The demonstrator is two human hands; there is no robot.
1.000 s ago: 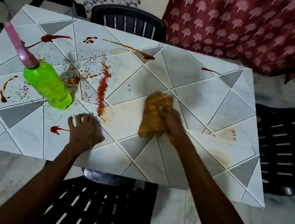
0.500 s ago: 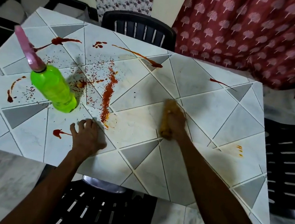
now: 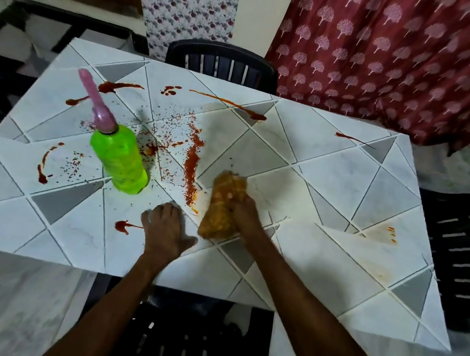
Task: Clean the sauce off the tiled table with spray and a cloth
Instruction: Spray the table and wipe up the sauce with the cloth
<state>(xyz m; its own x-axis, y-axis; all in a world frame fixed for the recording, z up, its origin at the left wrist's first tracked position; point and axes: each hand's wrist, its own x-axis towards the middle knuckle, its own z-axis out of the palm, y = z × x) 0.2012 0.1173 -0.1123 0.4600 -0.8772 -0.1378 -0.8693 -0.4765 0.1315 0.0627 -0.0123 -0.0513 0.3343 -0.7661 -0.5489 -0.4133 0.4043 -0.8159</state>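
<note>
A white and grey tiled counter [image 3: 323,254] is smeared with red sauce [image 3: 193,158]. A long speckled streak is seen near the middle, with splashes scattered toward the left and far edges and a thin line near the far right corner. A green plastic spray bottle with a pink nozzle [image 3: 120,158] is stood on its base in the left half. A crumpled orange-yellow cloth [image 3: 223,204] is pressed down just right of the streak and gripped by the right hand [image 3: 245,213].
</note>
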